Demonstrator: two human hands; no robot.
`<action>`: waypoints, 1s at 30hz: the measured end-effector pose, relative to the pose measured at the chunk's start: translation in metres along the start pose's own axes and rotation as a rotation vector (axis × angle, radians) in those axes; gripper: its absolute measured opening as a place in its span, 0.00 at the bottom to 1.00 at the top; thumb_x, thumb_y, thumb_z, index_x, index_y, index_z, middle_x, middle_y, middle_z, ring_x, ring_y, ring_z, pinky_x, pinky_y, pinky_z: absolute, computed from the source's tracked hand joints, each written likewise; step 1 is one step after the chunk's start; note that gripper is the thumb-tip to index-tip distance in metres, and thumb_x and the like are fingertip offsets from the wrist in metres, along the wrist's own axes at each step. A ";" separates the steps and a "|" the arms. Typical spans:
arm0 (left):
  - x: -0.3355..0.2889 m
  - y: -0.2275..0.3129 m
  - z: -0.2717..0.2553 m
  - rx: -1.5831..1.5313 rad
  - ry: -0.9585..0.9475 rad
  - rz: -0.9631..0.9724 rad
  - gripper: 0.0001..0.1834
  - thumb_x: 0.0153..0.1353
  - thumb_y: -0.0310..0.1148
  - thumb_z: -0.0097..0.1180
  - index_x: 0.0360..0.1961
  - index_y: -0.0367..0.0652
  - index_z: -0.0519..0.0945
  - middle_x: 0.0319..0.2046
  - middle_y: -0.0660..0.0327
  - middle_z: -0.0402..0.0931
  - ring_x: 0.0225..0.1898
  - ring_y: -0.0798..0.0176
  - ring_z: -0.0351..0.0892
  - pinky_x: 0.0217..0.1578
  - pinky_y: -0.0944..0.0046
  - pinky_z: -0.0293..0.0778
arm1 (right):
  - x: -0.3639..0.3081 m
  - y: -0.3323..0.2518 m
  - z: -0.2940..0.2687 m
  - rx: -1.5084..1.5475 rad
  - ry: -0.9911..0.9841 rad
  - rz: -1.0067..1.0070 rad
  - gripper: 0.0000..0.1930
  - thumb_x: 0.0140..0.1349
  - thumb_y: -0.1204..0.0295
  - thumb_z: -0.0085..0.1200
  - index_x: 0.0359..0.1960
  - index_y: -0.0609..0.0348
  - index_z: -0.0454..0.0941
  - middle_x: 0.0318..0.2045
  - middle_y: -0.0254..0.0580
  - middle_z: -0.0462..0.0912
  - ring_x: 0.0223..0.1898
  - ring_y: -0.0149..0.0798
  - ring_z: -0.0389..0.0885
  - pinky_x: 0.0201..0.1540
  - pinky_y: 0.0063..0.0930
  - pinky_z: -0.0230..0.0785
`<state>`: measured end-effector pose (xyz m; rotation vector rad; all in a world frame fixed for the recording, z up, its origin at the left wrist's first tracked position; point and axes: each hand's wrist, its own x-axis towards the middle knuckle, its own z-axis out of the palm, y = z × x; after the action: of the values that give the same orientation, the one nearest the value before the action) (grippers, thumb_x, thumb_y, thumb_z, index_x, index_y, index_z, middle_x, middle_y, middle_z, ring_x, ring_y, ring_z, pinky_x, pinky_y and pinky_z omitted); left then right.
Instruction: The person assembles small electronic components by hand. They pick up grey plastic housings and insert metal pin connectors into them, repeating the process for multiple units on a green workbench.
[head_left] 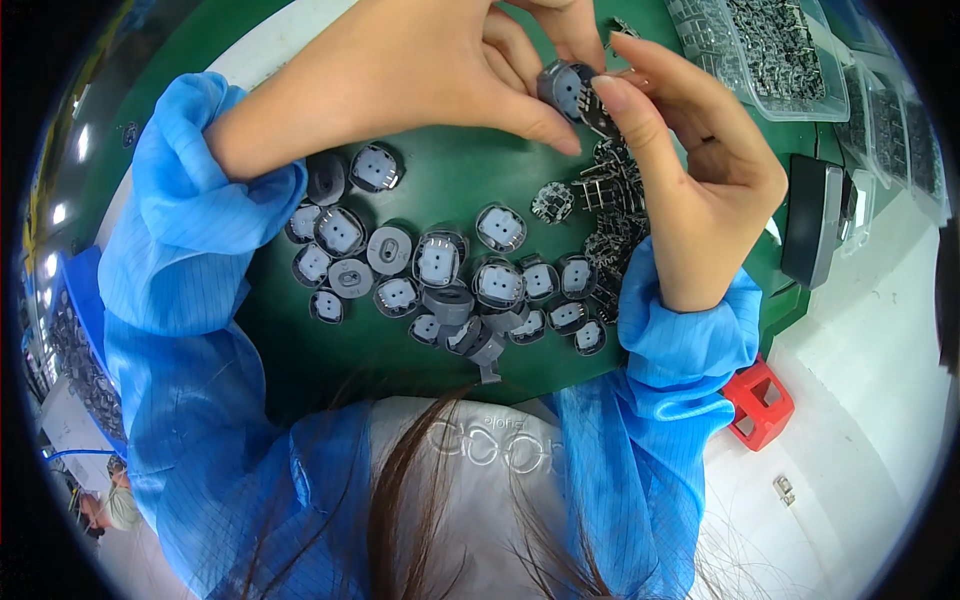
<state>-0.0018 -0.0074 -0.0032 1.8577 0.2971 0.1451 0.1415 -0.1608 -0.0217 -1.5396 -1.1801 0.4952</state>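
Note:
At the far side of the green table, both my hands meet over one small assembly. My left hand (430, 75) is closed around a round dark grey plastic housing (563, 88) with a pale inner face and small holes; its thumb sticks out below. Between thumb and fingers, my right hand (705, 175) pinches a small round black circuit board (598, 112), tilted against the housing's open side. Whether the two parts are joined cannot be seen. A loose circuit board with components (552, 202) lies below them, beside a heap of similar boards (618, 205) next to my right wrist.
Several grey housings (438, 258) are scattered over the near half of the green table (440, 160). A clear bin (830, 95) of metallic parts stands at the far right, with more bins beyond. A black device (812, 220) and a red plastic holder (758, 402) are at the right.

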 end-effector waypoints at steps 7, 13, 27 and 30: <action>-0.004 -0.001 0.004 -0.010 0.066 0.072 0.18 0.52 0.25 0.78 0.39 0.33 0.79 0.34 0.58 0.83 0.35 0.74 0.85 0.34 0.75 0.82 | -0.002 -0.001 0.007 -0.093 0.104 -0.113 0.10 0.58 0.87 0.66 0.41 0.70 0.85 0.37 0.46 0.89 0.40 0.36 0.89 0.47 0.24 0.81; -0.005 0.001 0.008 -0.057 0.121 0.057 0.18 0.52 0.24 0.78 0.38 0.33 0.79 0.32 0.60 0.81 0.33 0.76 0.82 0.32 0.76 0.80 | 0.000 -0.003 0.008 -0.179 0.128 -0.153 0.09 0.56 0.88 0.67 0.39 0.70 0.85 0.37 0.45 0.89 0.39 0.35 0.90 0.46 0.24 0.82; -0.004 -0.021 0.015 -0.162 0.131 0.069 0.16 0.53 0.22 0.77 0.38 0.34 0.79 0.34 0.61 0.83 0.33 0.79 0.81 0.30 0.77 0.77 | -0.001 -0.005 0.011 -0.310 0.169 -0.272 0.08 0.56 0.88 0.68 0.37 0.67 0.85 0.34 0.41 0.89 0.37 0.32 0.89 0.45 0.23 0.82; -0.008 -0.024 0.013 -0.254 0.115 -0.013 0.16 0.53 0.21 0.76 0.39 0.34 0.79 0.37 0.59 0.84 0.34 0.78 0.82 0.31 0.77 0.78 | 0.000 -0.008 0.013 -0.185 0.189 -0.197 0.08 0.55 0.88 0.67 0.36 0.67 0.86 0.33 0.40 0.89 0.36 0.30 0.88 0.43 0.22 0.81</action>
<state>-0.0091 -0.0147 -0.0301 1.5987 0.3532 0.2692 0.1283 -0.1549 -0.0186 -1.5676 -1.2400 0.1094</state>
